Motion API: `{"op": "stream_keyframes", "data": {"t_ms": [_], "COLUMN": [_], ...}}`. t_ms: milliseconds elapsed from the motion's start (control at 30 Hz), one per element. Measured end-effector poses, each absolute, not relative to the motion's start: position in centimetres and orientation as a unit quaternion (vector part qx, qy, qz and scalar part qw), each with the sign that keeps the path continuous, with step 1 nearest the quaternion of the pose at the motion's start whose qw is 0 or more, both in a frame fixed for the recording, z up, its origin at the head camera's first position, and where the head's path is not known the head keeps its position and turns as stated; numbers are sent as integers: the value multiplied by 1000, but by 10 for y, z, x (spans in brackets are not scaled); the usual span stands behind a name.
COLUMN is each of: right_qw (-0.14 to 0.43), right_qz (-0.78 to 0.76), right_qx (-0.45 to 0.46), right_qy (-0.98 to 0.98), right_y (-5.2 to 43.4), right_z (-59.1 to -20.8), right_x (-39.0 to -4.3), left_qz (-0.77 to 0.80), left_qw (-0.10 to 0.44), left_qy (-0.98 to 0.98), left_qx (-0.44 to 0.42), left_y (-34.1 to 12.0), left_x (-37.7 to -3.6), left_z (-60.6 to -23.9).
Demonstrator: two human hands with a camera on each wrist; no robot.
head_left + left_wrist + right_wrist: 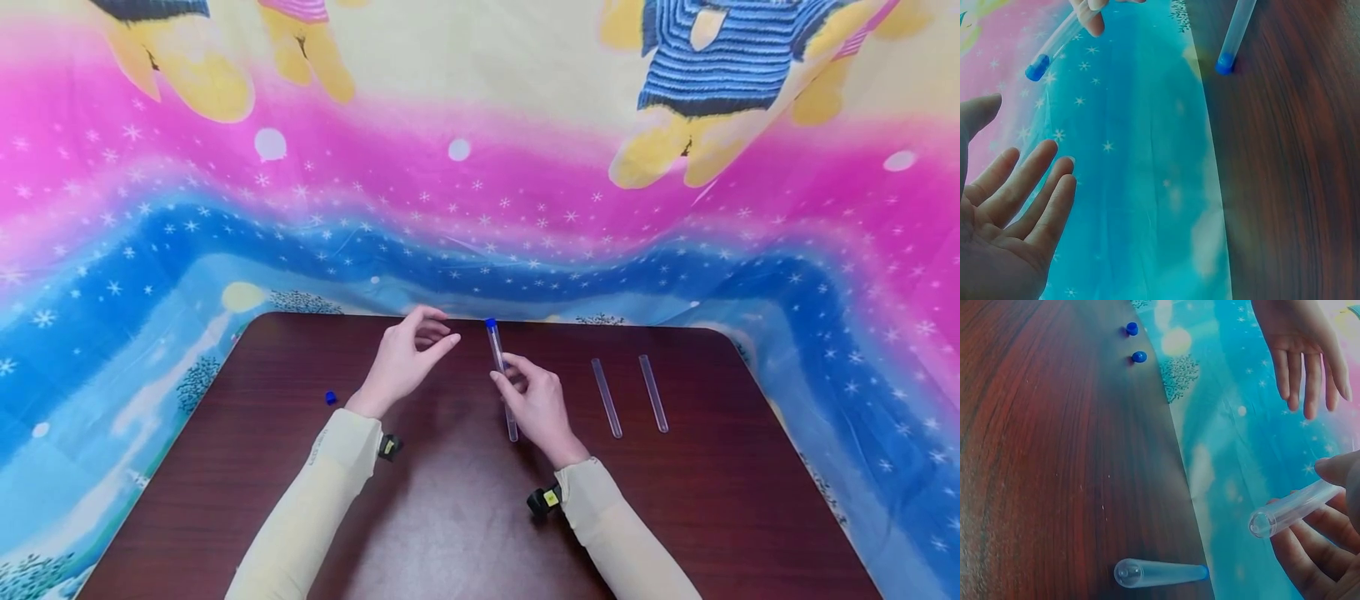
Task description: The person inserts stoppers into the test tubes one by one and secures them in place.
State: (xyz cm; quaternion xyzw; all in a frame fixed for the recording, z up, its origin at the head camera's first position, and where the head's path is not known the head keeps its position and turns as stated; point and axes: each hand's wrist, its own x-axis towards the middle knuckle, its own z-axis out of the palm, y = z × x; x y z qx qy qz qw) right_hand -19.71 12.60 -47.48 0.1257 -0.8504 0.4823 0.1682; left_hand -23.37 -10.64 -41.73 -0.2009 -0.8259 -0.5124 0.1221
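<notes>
A clear test tube (501, 379) with a blue cap (491, 323) is pinched by the fingers (510, 367) of the right hand (536, 406) and held tilted above the dark wooden counter (450, 517), capped end pointing away; nothing can be seen inside it. Two uncapped clear tubes (606, 398) (653, 393) are laid side by side on the counter just right of that hand, and both appear empty. Farther off, the left hand (401, 360) is raised beside the cap with loosely spread fingers (1035, 187) holding nothing, and a small loose blue cap (331, 397) is seen on the counter to its left.
</notes>
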Motion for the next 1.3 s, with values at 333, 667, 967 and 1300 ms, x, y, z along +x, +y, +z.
{"op": "stream_keyframes", "data": {"t_ms": [333,667,967,1300], "right_qw": [189,184,205,199], "right_qz": [476,466,452,449], "right_qx": [110,90,89,74], "right_qy": [-852,-861,-863,-868], "right_y": [134,144,151,159], "right_z": [-475,-478,-481,-484], "right_x": [-198,-200,-202,-202], "left_qz": [-517,-516,-503,-479], "left_qw": [131,131,133,123], "left_qy": [-822,-828,-838,-858], "left_qx": [-198,-176,-164,-139], "left_y": [-116,-133,-148,-164], "left_x": [-234,-230,-231,-227], "left_z": [-420,-422,-427,-432]}}
